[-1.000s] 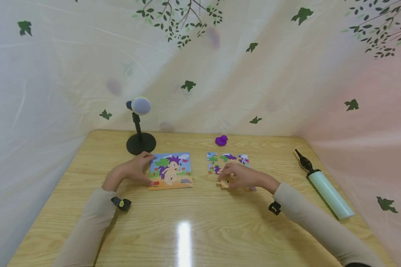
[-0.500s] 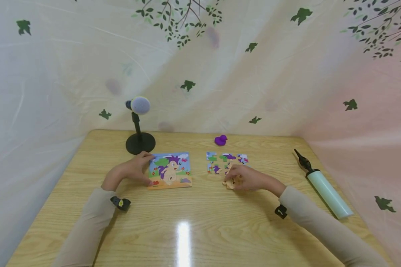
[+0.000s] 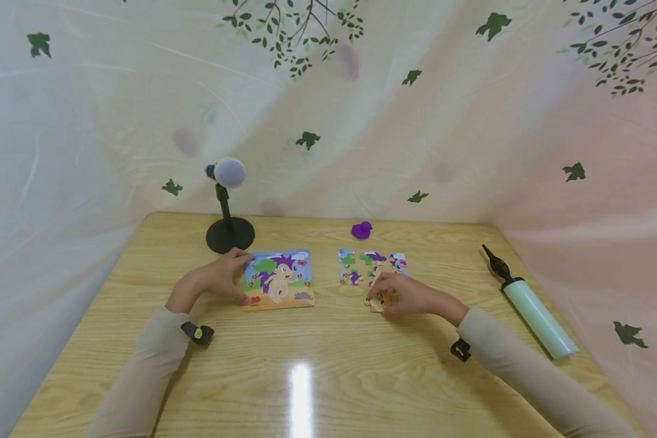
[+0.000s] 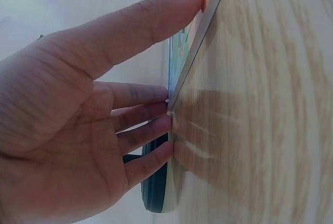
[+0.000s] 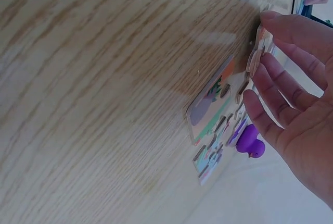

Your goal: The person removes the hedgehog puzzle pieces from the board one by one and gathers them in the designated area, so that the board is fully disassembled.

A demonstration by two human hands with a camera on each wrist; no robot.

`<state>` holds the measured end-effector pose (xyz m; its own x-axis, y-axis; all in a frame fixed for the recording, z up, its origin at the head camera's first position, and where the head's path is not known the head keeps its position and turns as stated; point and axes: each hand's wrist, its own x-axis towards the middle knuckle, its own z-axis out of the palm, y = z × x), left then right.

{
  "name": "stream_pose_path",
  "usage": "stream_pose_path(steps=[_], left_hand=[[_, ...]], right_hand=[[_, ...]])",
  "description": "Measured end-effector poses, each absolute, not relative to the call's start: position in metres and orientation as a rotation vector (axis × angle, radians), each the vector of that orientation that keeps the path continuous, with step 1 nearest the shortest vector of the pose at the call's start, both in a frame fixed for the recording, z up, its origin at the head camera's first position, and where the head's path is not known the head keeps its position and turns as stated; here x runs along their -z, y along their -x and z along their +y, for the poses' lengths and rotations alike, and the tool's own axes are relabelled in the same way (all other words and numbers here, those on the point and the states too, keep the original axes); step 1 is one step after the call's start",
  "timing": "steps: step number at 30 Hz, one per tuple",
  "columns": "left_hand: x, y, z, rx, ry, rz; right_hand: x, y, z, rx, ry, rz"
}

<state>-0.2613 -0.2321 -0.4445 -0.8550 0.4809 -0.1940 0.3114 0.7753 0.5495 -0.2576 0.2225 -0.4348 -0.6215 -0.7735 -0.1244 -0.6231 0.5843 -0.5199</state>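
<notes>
The left hand (image 3: 217, 278) rests along the left edge of a flat picture board (image 3: 285, 286) with a purple-haired hedgehog on it. Its thumb lies on the near left corner, and its fingertips touch the far left side. In the left wrist view, those fingers (image 4: 143, 91) are nearly straight. To the right, the right hand (image 3: 410, 293) pinches a tan jigsaw puzzle piece (image 3: 376, 303) between thumb and fingers, low over the table. Several other puzzle pieces (image 3: 352, 277) lie in loose rows just beyond it, some partly hidden by the hand.
A purple rubber duck (image 3: 362, 230) sits behind the pieces. Behind the left hand stands a black round-based stand (image 3: 230, 235) with a pale round head. A mint-green hand pump (image 3: 542, 320) lies at the table's right side. Printed cloth hangs around the table (image 3: 241, 377).
The right hand has shifted slightly right with the tan puzzle piece, then stayed nearly still. The left hand keeps its place on the board.
</notes>
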Motion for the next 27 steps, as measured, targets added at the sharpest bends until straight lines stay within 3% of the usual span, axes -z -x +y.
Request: stream_pose_path(steps=[27], left_hand=[[0.4445,0.2621,-0.2315,-0.700,-0.605,2.650]], right_hand=[[0.4407,0.2575,0.2222,0.622,1.139,2.507]])
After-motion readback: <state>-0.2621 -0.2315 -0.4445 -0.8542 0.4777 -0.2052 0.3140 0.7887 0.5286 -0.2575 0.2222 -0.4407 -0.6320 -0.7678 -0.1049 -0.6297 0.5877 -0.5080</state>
